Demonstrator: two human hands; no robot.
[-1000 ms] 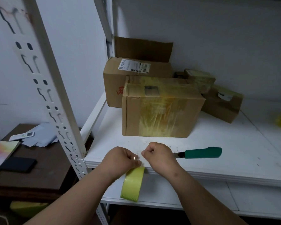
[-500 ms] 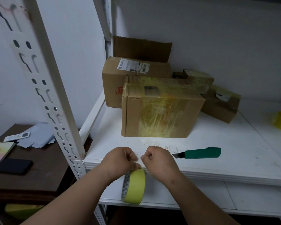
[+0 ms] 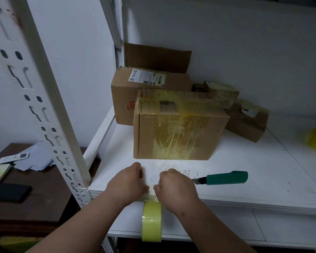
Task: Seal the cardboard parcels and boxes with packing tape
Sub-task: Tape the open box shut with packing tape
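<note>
Edgewise, the tape roll [image 3: 151, 220] hangs from both hands' grip.

Left hand [image 3: 130, 181], right hand [image 3: 175, 189] pinch tape roll [image 3: 151, 220] at shelf [image 3: 263, 179] edge; taped box [image 3: 177, 130] behind.

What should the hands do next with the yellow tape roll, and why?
Probably keep picking at the roll's top to lift the loose end. Both hands, left and right, pinch the tape roll at the shelf edge, and no strip is pulled free yet.
</note>
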